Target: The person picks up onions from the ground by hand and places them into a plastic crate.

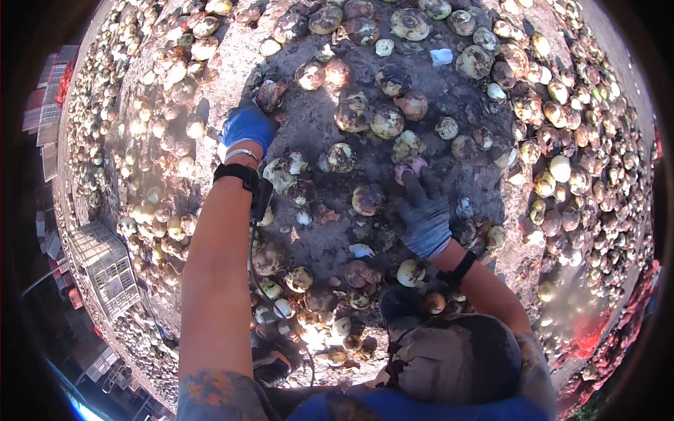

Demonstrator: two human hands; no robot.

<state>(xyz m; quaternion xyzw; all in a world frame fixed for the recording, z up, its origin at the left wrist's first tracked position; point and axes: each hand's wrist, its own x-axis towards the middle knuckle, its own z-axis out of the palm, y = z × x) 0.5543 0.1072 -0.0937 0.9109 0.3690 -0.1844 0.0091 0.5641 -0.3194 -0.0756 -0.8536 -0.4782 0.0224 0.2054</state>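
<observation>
One onion (pixel 272 94) prob. against L hand (pixel 250 126)

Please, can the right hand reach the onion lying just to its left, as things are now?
Probably yes: the right hand is close to this onion, and nothing seems to stand between them, though it appears to touch a pinkish onion.

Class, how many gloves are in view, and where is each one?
2: a blue glove on the left hand, and a grey glove on the right hand.
</observation>
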